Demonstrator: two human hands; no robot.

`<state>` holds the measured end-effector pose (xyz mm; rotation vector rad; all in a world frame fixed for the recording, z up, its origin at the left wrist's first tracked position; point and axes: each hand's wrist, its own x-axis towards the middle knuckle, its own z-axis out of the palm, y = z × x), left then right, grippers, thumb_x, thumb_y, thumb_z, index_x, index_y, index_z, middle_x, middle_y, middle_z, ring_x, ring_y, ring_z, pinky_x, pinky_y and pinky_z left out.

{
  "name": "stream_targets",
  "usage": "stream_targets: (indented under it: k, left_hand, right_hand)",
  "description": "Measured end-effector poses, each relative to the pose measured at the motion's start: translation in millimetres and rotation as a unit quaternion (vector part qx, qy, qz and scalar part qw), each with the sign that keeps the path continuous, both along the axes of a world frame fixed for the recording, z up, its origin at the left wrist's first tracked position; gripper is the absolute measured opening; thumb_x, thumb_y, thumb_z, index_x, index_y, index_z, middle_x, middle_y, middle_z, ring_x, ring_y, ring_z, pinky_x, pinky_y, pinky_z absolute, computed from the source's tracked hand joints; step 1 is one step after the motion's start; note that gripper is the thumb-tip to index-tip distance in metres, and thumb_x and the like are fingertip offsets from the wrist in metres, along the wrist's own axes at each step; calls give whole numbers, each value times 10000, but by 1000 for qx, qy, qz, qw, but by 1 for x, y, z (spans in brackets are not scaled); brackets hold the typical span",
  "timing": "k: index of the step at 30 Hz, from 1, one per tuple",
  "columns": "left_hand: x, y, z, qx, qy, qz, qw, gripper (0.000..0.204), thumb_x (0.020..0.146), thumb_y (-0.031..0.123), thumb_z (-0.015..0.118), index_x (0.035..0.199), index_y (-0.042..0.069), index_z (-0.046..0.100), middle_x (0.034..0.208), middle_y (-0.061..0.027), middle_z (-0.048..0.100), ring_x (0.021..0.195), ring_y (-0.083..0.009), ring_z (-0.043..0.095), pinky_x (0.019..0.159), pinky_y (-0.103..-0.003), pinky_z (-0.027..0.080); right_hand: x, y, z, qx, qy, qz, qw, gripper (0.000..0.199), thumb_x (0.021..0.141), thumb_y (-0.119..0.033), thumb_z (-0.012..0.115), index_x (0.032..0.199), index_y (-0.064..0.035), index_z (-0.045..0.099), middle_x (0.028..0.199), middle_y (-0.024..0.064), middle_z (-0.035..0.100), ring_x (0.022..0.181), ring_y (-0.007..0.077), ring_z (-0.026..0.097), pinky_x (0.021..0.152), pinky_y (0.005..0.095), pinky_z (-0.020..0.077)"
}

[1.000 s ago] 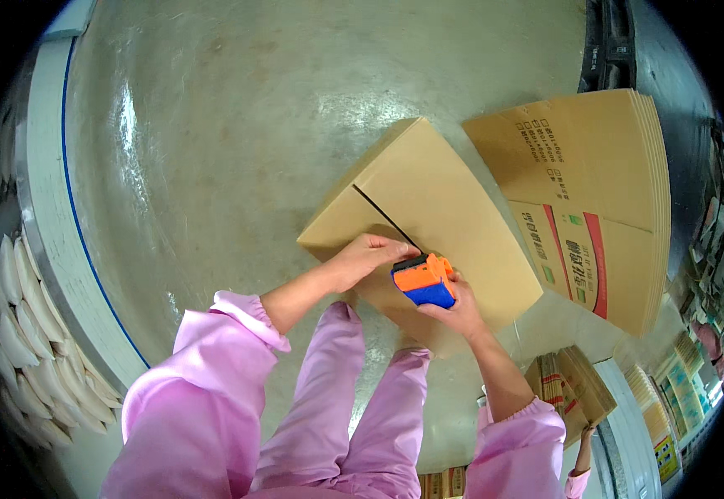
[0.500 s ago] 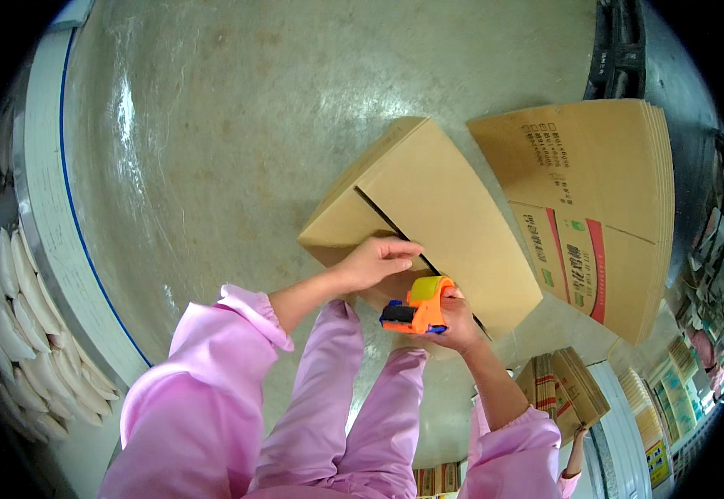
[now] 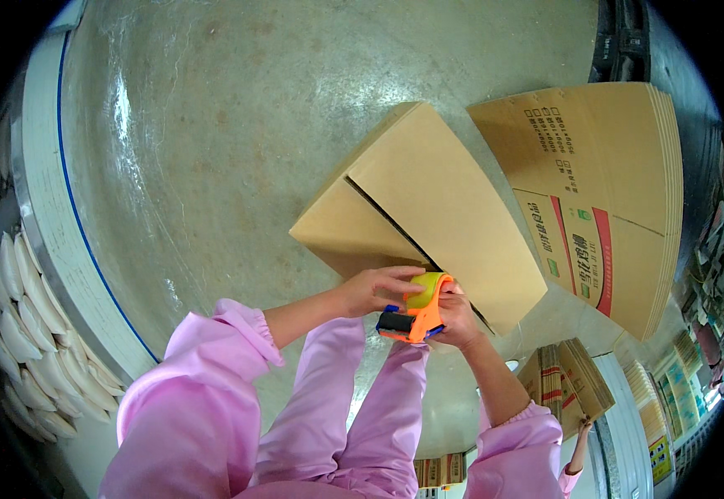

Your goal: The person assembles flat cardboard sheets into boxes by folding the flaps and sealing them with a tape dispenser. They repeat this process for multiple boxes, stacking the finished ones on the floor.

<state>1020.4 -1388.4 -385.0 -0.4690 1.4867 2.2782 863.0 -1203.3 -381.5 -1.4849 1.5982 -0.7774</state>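
Observation:
A brown cardboard box stands on the floor before me, its top flaps folded in with a dark narrow gap between them. My right hand grips an orange tape dispenser with a blue-and-black front end, over the box's near edge. A roll of yellow tape sits in the dispenser. My left hand is open, fingers apart and stretched to the tape roll; whether they touch it I cannot tell. The dispenser partly hides my right fingers.
To the right leans a stack of flattened printed cartons. Nearer, another person's hand is at some folded cartons. White filled bags lie at the left behind a pale low partition. A black pallet stands at the far right.
My left hand has moved off the box's top gap, nearer to me and over to the tape roll. My right hand still holds the tape dispenser in about the same place.

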Motion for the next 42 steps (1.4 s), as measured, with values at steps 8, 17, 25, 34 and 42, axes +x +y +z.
stream_targets:
  k: [8, 17, 25, 34, 42]
  left_hand:
    - [-8, -4, 2, -92, 59, 36, 993, 349, 793, 40, 667, 1136, 100, 656, 1220, -89, 566, 1148, -218, 529, 976, -331, 435]
    - [-51, -44, 118, 17, -4, 248, 969, 267, 911, 28, 498, 1159, -26, 583, 1158, -94, 573, 1100, -180, 538, 967, -324, 410]
    - [-63, -36, 259, 30, 77, 200, 976, 387, 900, 84, 529, 1270, -28, 507, 1307, -142, 497, 1265, -243, 423, 1078, -389, 307]
    - [-82, 12, 354, 27, 158, 183, 970, 472, 796, 37, 674, 1244, -13, 532, 1167, -112, 574, 1140, -221, 505, 972, -357, 392]
    - [-92, 57, 399, -45, 189, 171, 966, 513, 758, 42, 725, 1231, 9, 531, 1140, -94, 594, 1066, -193, 564, 948, -341, 424]
  right_hand:
    - [2, 3, 0, 10, -9, 16, 1000, 497, 543, -332, 767, 1007, -196, 650, 999, 10, 669, 972, 195, 610, 906, 357, 376]
    - [-13, -32, 121, -132, 105, 71, 983, 152, 579, -162, 580, 716, -117, 535, 736, -3, 589, 746, 175, 598, 757, 324, 456]
    - [-50, -13, 246, 63, -81, -41, 994, 295, 868, -262, 568, 1114, -101, 599, 1111, 20, 619, 1038, 180, 586, 900, 377, 452]
    - [-68, 19, 329, 9, -88, -157, 984, 314, 780, -230, 703, 1046, -73, 644, 995, 56, 668, 938, 181, 631, 848, 333, 495]
    - [-87, 51, 382, -194, 246, -73, 947, 201, 702, -191, 636, 892, -161, 693, 924, -17, 671, 867, 153, 647, 780, 272, 501]
